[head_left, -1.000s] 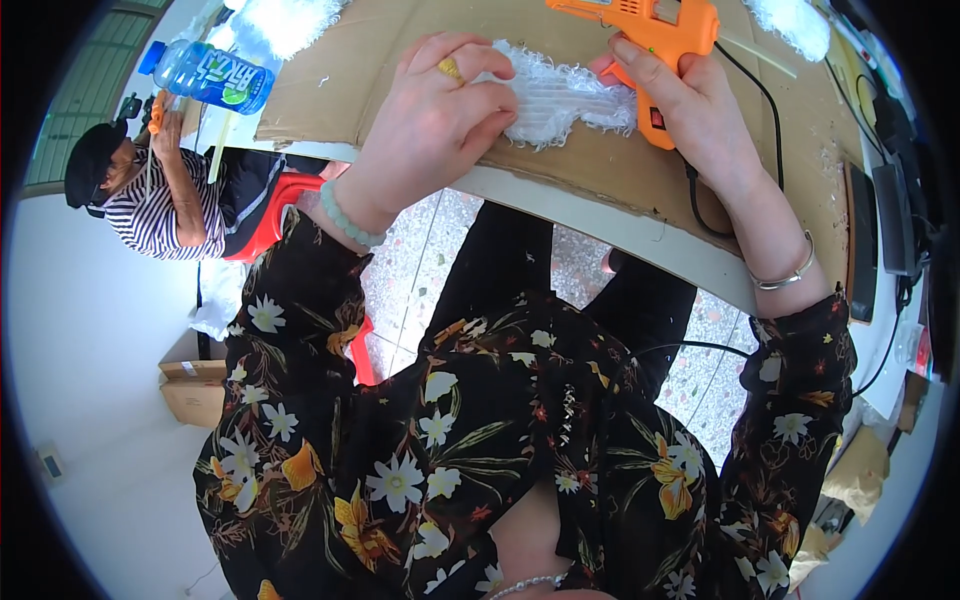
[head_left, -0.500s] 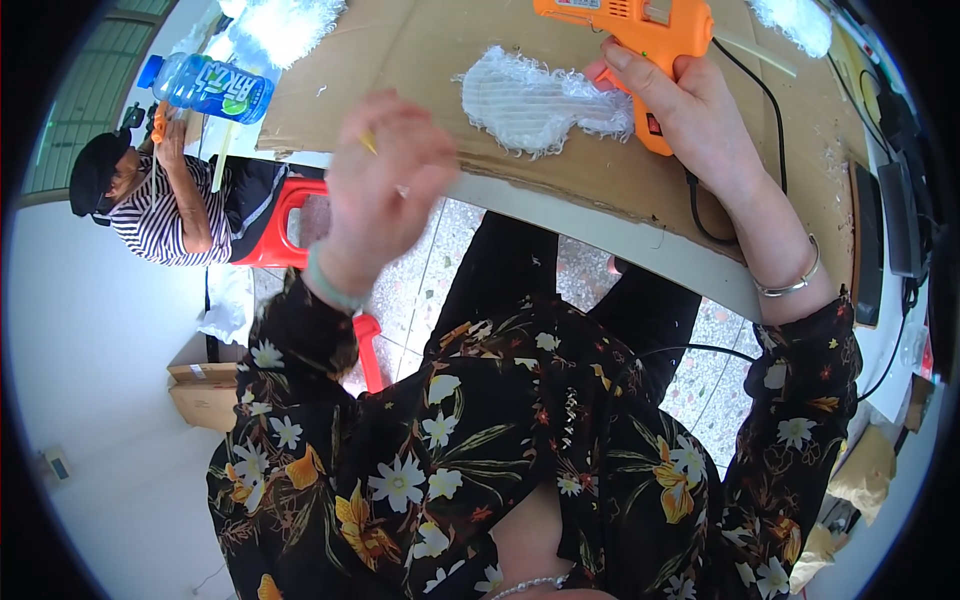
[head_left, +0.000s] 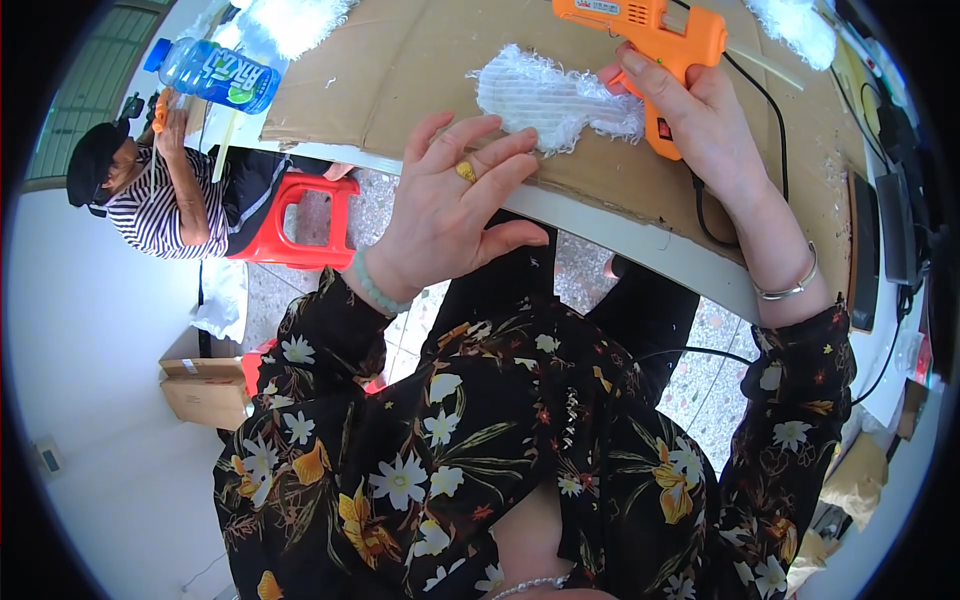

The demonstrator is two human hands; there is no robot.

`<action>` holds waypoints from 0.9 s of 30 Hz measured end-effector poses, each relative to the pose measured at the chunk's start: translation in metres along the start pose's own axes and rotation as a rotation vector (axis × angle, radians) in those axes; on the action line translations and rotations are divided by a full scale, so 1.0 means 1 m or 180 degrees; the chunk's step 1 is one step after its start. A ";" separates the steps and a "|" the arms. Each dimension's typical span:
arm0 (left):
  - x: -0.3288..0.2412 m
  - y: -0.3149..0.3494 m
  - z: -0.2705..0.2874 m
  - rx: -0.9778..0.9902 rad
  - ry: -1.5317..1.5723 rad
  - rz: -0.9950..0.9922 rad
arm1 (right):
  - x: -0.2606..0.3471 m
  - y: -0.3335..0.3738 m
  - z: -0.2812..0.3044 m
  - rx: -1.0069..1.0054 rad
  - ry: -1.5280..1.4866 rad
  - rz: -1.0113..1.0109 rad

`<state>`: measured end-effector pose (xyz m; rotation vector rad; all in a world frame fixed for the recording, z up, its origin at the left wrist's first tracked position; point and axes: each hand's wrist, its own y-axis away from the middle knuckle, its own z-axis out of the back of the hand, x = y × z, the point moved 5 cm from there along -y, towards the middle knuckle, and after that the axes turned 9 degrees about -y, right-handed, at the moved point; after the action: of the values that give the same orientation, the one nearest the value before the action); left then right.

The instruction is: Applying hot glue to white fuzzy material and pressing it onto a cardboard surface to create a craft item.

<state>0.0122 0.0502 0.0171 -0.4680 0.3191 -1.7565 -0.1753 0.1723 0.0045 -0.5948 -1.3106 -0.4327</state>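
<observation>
In my right hand (head_left: 690,105) is an orange glue gun (head_left: 668,50), its grip wrapped by my fingers and its nozzle end running off toward the top left. Just left of the grip, a white fluffy piece of fabric (head_left: 545,98) with a ribbed face lies flat on the cardboard sheet (head_left: 400,70). My left hand (head_left: 460,190) is open, fingers spread, over the near edge of the table. Its fingertips come close to the fabric's near left side; whether they touch it I cannot tell.
A blue drink bottle (head_left: 215,77) lies at the left, beside more white fluff (head_left: 300,22). The gun's black cable (head_left: 775,120) loops across the right side. A power adapter (head_left: 897,215) sits at the right edge. A co-worker (head_left: 160,200) sits on a red stool (head_left: 305,222) at the left.
My left hand has moved right and opened out toward the fabric. The glue gun in my right hand and the fabric show only a slight shift along with the whole view.
</observation>
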 end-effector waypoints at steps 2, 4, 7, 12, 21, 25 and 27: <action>0.005 -0.003 -0.003 -0.0075 0.0348 0.0113 | -0.005 -0.001 0.001 -0.0014 -0.0109 0.0155; 0.015 -0.004 0.003 -0.0321 0.0650 0.0264 | -0.003 0.000 0.003 -0.0006 -0.0107 0.0165; 0.032 0.009 0.012 -0.0580 0.0949 0.0708 | 0.001 0.000 0.002 0.0024 -0.0090 0.0178; 0.024 0.022 -0.003 -0.0244 0.0063 0.0747 | 0.001 -0.001 0.000 0.0049 -0.0042 0.0156; 0.010 0.005 -0.006 -0.0210 -0.0002 0.0607 | 0.007 0.001 -0.001 0.0004 -0.0055 0.0124; 0.007 0.000 -0.010 -0.0052 -0.0140 0.0544 | 0.003 0.001 -0.001 -0.0031 -0.0008 0.0132; 0.009 -0.003 -0.010 -0.0110 0.0077 0.0567 | 0.002 0.002 0.000 -0.0051 0.0062 0.0180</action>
<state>0.0026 0.0415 0.0108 -0.4302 0.3968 -1.5864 -0.1742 0.1737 0.0060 -0.6383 -1.2698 -0.4019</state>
